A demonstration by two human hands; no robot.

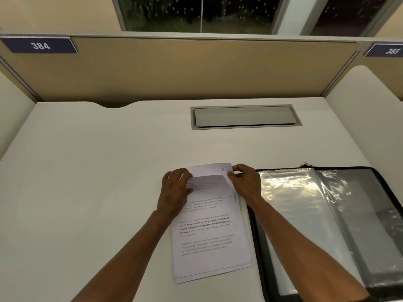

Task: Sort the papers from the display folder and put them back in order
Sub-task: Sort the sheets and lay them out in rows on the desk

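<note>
A small stack of printed papers [210, 234] lies on the white desk in front of me. The far edge of the top sheet is curled back toward me, showing a page mark on the sheet beneath. My left hand [175, 189] holds the stack's far left corner, fingers curled over the folded edge. My right hand [245, 182] pinches the far right corner of the lifted sheet. To the right, the black display folder [327, 225] lies open, its clear plastic sleeves shining under the light. My right forearm crosses its left side.
The white desk [98, 182] has a grey cable flap [245, 116] set into it at the back. Beige partition walls enclose the desk on three sides, with number plates 384 [40, 45] and 385 [391, 50].
</note>
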